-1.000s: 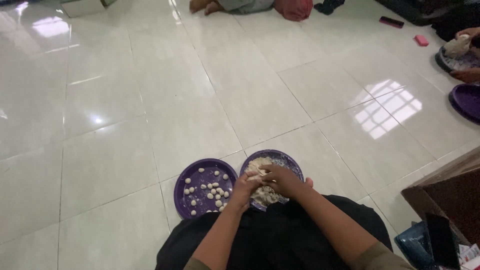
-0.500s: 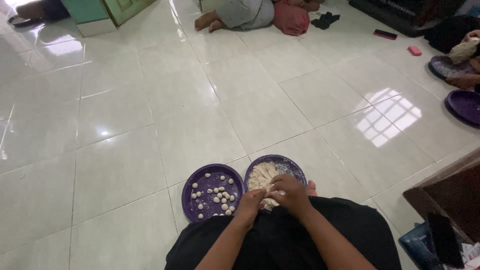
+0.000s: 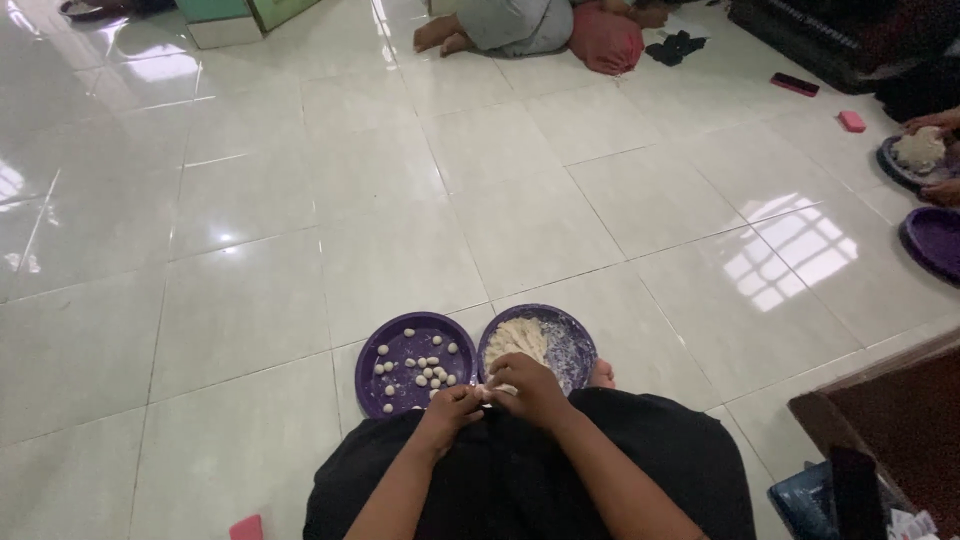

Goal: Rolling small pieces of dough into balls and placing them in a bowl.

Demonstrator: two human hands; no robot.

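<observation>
Dough: pale, crumbly mass heaped in the round purple plastic tray.
Left hand: fingers curled, pinching a small dough piece.
Right hand: closed on the same piece.
Neighbouring purple tray: small white dough balls scattered.

Both forearms extend forward from the bottom edge of the head view and converge toward the centre line of the body. The left hand sits slightly lower and to the left, back of hand facing up, fingers curled inward toward the other hand. The right hand sits slightly further forward, knuckles raised, fingers bent down and closed in a pinching posture. The fingertips of both hands meet, in contact or very nearly so. Both forearms are bare; sleeve edges appear near the elbows. Both wrists are roughly straight.
</observation>
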